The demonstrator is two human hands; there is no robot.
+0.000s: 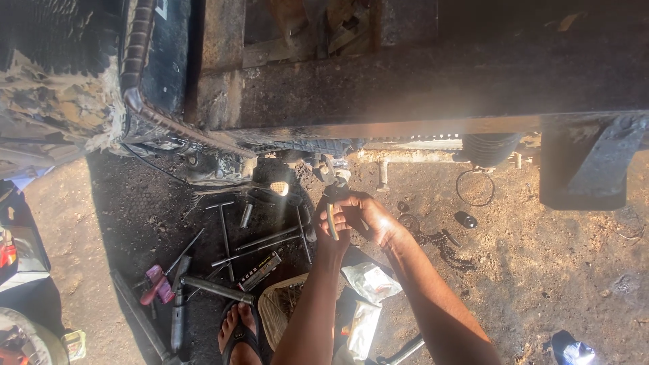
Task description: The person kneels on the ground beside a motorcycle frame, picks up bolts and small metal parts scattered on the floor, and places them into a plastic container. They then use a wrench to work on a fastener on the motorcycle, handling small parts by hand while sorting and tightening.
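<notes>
Both hands are closed on a slim metal rod, the left hand clamped round it and the right hand pinching beside it, held above oily ground under a vehicle's frame. Slippage is judged likely, given grease, dropping the rod among scattered T-handled wrenches. Two crumpled silvery-white packets lie beneath the forearms, and a flat dark box with a pale label sits left.
</notes>
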